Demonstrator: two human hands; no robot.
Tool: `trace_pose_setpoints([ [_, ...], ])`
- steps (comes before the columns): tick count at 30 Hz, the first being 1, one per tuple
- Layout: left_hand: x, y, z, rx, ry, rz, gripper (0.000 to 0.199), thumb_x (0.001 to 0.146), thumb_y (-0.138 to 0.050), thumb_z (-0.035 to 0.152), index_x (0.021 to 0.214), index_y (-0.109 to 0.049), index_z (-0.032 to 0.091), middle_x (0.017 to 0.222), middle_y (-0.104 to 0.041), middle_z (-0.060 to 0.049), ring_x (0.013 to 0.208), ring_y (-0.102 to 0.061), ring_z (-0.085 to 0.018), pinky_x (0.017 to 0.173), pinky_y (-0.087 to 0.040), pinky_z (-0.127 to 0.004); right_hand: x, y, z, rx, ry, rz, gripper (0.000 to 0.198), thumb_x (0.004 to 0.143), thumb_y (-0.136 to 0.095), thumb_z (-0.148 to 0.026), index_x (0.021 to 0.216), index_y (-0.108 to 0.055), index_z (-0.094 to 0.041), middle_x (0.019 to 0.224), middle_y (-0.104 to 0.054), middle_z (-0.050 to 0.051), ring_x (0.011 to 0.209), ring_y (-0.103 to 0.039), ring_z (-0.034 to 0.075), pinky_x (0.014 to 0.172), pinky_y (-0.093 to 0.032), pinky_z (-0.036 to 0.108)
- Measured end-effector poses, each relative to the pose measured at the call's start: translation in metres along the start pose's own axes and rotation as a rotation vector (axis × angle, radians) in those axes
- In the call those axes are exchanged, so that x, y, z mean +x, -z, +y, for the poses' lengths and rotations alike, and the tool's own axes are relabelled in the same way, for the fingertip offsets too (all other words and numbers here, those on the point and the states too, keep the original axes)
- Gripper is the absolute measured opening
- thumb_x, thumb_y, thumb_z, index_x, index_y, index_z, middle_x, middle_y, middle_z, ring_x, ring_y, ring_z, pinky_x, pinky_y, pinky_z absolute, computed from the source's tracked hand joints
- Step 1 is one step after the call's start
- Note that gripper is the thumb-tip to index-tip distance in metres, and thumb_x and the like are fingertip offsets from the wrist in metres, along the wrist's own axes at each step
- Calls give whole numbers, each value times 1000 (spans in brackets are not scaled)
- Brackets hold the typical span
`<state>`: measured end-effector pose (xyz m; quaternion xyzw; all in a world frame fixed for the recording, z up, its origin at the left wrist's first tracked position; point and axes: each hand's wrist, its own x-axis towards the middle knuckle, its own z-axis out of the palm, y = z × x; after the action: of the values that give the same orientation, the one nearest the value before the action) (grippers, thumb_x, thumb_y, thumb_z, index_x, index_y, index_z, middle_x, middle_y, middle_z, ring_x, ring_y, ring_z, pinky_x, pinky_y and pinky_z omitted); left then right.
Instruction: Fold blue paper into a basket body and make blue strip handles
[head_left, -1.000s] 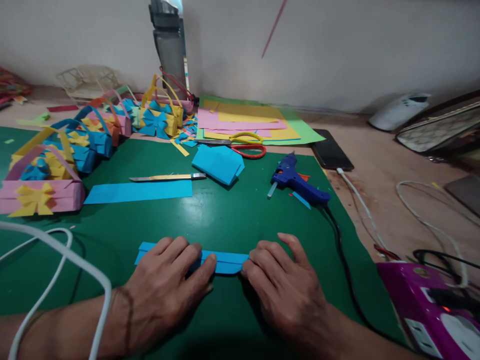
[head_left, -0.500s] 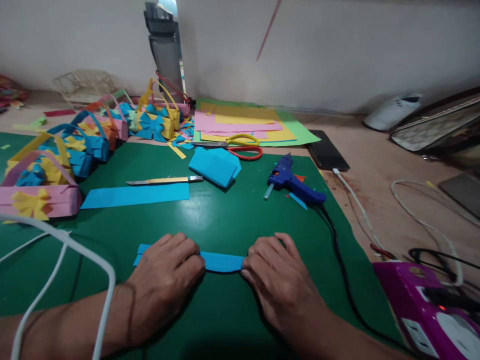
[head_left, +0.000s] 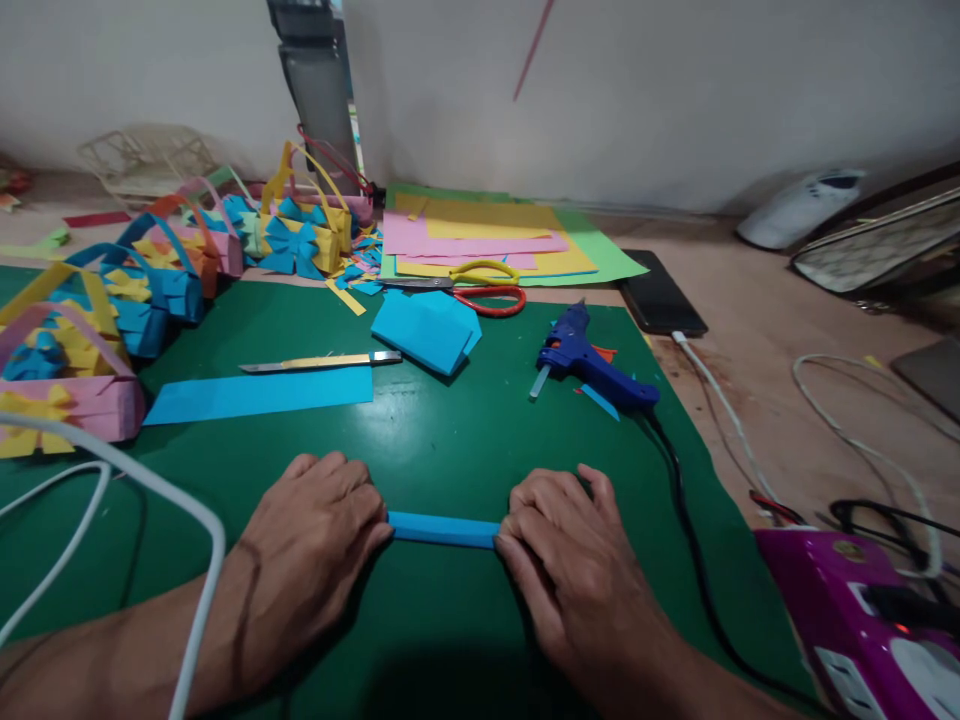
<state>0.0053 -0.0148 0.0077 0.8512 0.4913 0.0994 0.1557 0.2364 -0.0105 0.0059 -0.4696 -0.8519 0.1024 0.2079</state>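
Note:
A narrow folded blue paper strip (head_left: 444, 530) lies on the green mat between my hands, with a lengthwise crease showing. My left hand (head_left: 319, 540) is closed on its left end, and my right hand (head_left: 566, 550) pinches its right end. Both ends are hidden under my fingers. Beyond my left hand rests a flat blue paper strip (head_left: 262, 397), with a craft knife (head_left: 322, 362) along its upper edge. A folded blue paper piece (head_left: 426, 330) sits farther back near the middle. To its right is a blue glue gun (head_left: 581, 360) with a clear glue stick in it.
Small paper baskets (head_left: 161, 300) line the left side. Scissors (head_left: 480, 285) lie before stacked coloured paper (head_left: 487, 235). A phone (head_left: 660, 292) charges at the right. A purple power strip (head_left: 832, 600) stands near right, and a white curved frame (head_left: 202, 530) crosses the left foreground.
The strip between my hands looks narrower, folded over along its length. My hands have moved slightly apart, and the strip's left end no longer shows past my left hand.

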Motion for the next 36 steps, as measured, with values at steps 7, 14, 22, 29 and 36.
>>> trace_pose_setpoints([
  [7, 4, 4, 2, 137, 15, -65, 31, 93, -31, 21, 72, -53, 17, 73, -52, -4, 69, -41, -20, 67, -27, -37, 0, 1, 2, -79, 34, 16, 26, 87, -39, -13, 66, -55, -17, 73, -56, 5, 73, -49, 19, 86, -29, 47],
  [14, 10, 11, 7, 217, 34, -129, 31, 93, -32, 22, 71, -54, 18, 74, -55, -4, 69, -43, -19, 68, -26, -36, 3, 3, 1, -111, 59, 12, 27, 87, -38, -12, 67, -56, -16, 71, -58, 6, 72, -51, 20, 84, -30, 49],
  [22, 10, 10, 6, 290, 0, -138, 27, 91, -35, 18, 72, -54, 18, 73, -55, -5, 68, -41, -20, 69, -24, -38, 2, 1, 2, -132, 81, 34, 26, 87, -39, -11, 68, -56, -16, 70, -58, 6, 73, -52, 21, 84, -31, 50],
  [29, 13, 13, 0, 189, -11, -201, 23, 90, -37, 19, 75, -54, 18, 77, -55, -4, 69, -43, -20, 69, -23, -38, 1, -1, 4, -138, 89, 32, 26, 87, -39, -11, 68, -56, -16, 70, -57, 5, 72, -52, 21, 84, -31, 50],
  [36, 12, 13, -5, 89, -7, -189, 25, 91, -36, 20, 73, -53, 18, 77, -55, -4, 72, -44, -19, 69, -22, -37, 3, -3, 3, -150, 87, 41, 26, 87, -38, -12, 67, -54, -16, 70, -57, 5, 73, -53, 22, 85, -30, 51],
])
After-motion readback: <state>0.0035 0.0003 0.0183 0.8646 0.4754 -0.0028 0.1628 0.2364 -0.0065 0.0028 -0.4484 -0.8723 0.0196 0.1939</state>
